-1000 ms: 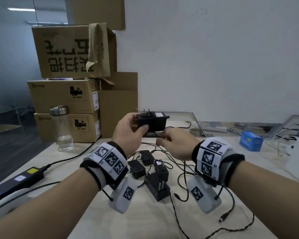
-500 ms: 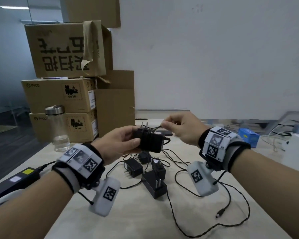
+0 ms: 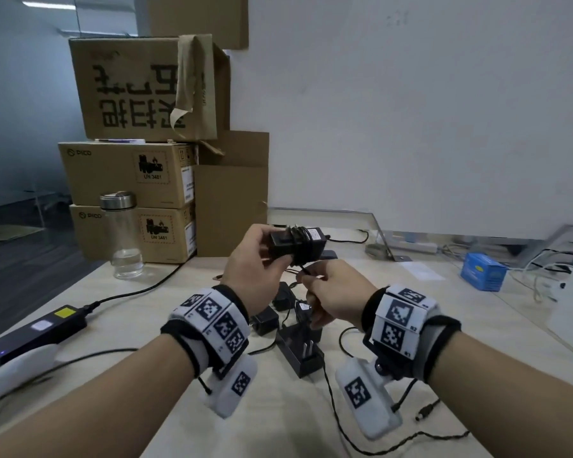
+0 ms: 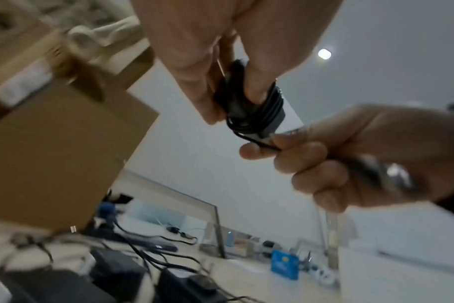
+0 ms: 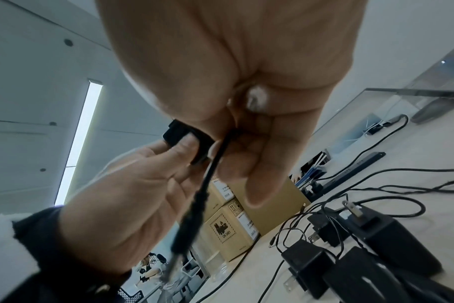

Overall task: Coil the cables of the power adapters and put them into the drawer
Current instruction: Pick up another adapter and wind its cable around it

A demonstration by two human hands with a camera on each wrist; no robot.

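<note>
My left hand (image 3: 275,244) grips a black power adapter (image 3: 295,244) raised above the table, with its thin cable wound in several turns round the body. Just below it, my right hand (image 3: 306,280) pinches the free cable end (image 3: 300,271). In the left wrist view the adapter (image 4: 249,106) sits between thumb and fingers, and the right hand (image 4: 267,147) holds the cable (image 4: 252,139) taut. In the right wrist view the cable (image 5: 208,176) runs down from the pinch to a blurred plug. Several other black adapters (image 3: 300,350) lie uncoiled on the table. No drawer is in view.
Stacked cardboard boxes (image 3: 129,173) and a glass bottle (image 3: 121,236) stand at the back left. A long black power brick (image 3: 37,328) lies at the left edge. A blue box (image 3: 483,271) sits at the right. A loose cable with a barrel plug (image 3: 424,413) trails near my right wrist.
My right hand has swung from above and behind the adapter to below it, laying more cable round the body. The left hand has lifted the adapter a little.
</note>
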